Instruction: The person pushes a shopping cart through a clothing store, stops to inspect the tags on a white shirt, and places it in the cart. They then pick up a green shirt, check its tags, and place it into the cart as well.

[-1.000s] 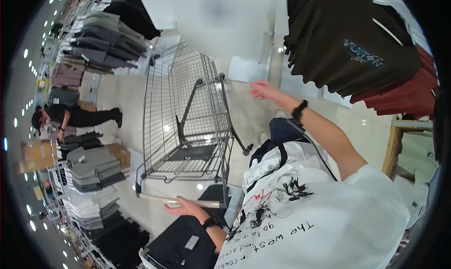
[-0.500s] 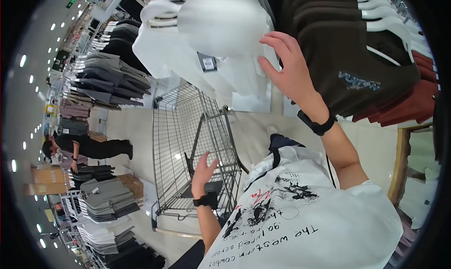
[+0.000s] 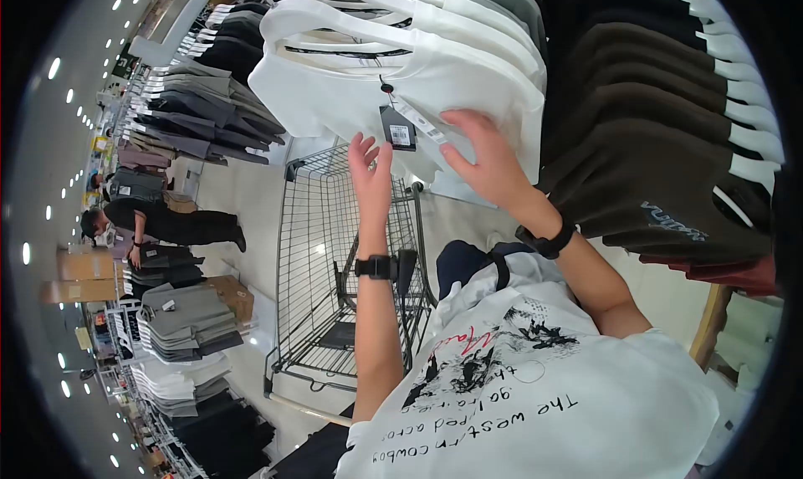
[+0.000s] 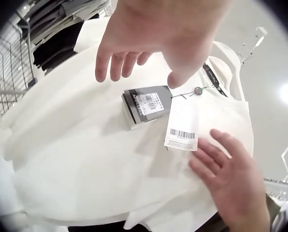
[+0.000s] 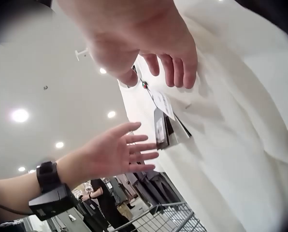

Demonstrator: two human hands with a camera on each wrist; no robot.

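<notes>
White tee (image 3: 452, 77) on the front hanger of the rack is where both hands have ended up, fwiw. A second ago the left hand (image 3: 370, 178) was gripping the handle of the wire cart (image 3: 335, 228), and the right arm was just stretched out in the air toward the rail.

Reply: yep. Half a second ago the left had already come off the handle and was on its way up, while the right hand (image 3: 489, 165) had got to the white fabric first. Now the cart stands on its own below them, nobody touching it.

OP: so are they holding anything? Doesn't look like it to me. The left-wrist view has the left hand's fingers loose and a bit spread, hovering just over the dark tag (image 4: 146, 104). Can't tell if a fingertip brushes it, but nothing's pinched.

Reply: agreed. The right hand lies flat on the chest of the tee, fingers straight, just beside the white barcode tag (image 4: 182, 126) that dangles from the same string. Pressing, not grabbing. The tee hangs in front of the other white ones, with the dark brown shirts (image 3: 652, 144) next along the rail.

OP: my read is that the cart-pushing is parked and the work has shifted to that shirt and its tags. The shirt isn't off the hanger yet, and no tag is taken in the fingers yet.

Reply: same read here.
</notes>
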